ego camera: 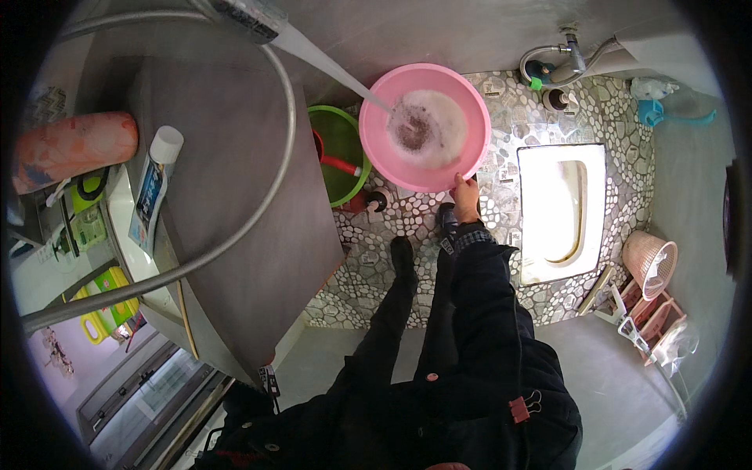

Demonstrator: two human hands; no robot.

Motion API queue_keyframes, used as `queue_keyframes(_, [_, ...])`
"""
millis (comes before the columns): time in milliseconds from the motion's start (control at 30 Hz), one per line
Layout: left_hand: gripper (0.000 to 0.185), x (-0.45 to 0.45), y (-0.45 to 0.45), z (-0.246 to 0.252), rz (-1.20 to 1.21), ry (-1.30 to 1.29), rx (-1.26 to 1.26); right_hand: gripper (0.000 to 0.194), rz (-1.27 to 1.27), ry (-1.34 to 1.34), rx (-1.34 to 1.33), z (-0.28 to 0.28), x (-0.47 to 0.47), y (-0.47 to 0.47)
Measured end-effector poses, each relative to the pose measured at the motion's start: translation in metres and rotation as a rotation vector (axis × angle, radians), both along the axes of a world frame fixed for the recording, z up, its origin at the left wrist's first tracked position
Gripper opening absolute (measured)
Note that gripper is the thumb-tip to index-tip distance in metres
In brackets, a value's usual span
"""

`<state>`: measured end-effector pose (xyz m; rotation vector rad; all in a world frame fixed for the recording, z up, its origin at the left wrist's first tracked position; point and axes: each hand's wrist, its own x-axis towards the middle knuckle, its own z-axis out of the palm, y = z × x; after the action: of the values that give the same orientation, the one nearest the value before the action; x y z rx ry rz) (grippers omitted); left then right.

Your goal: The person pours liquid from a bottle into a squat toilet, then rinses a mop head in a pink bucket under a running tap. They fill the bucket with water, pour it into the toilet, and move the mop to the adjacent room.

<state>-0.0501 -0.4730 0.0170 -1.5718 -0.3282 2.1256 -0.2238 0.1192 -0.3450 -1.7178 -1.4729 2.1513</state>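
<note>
My right hand (466,200) holds the near rim of a pink plastic basin (427,182), its thumb over the edge. Foamy water (452,126) lies in the basin, and a wide stream from a shower head (252,20) at the top pours into it. The stream has churned up foam with a darker patch where it lands. A green basin (346,197) with a red-handled tool (342,166) in it sits at the pink basin's left. My left hand is not in view; only a dark sleeve and a patterned band show at lower left, beside the cabinet.
A grey cabinet (235,176) stands at left, with the metal shower hose (289,117) looping across the view. A squat toilet (531,205) is set in the pebble-patterned floor at right. Beyond it are a pink wastebasket (637,258) and pink stools (655,320). Pump bottles stand on the floor.
</note>
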Motion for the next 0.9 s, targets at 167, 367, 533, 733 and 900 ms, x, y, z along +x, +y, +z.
queue_keyframes(167, [0.033,0.002,-0.01,-0.001,-0.001,0.014,0.045,0.029,-0.064,-0.016,-0.19,0.024,-0.015,0.006])
queue_keyframes(367, [0.037,0.023,-0.029,-0.02,0.023,0.173,0.252,0.029,-0.101,0.018,-0.352,0.033,-0.022,-0.009])
queue_keyframes(533, [0.022,0.029,-0.047,-0.046,0.405,-0.657,0.303,0.03,-0.221,-0.001,-0.324,0.056,-0.022,-0.037])
queue_keyframes(733, [0.022,0.024,-0.037,-0.061,0.01,-0.352,0.193,0.027,-0.188,-0.041,-0.13,0.087,-0.048,-0.03])
queue_keyframes(900, [0.023,0.018,-0.036,-0.064,-0.259,-0.117,0.303,0.034,-0.064,-0.093,-0.028,0.11,-0.04,-0.034])
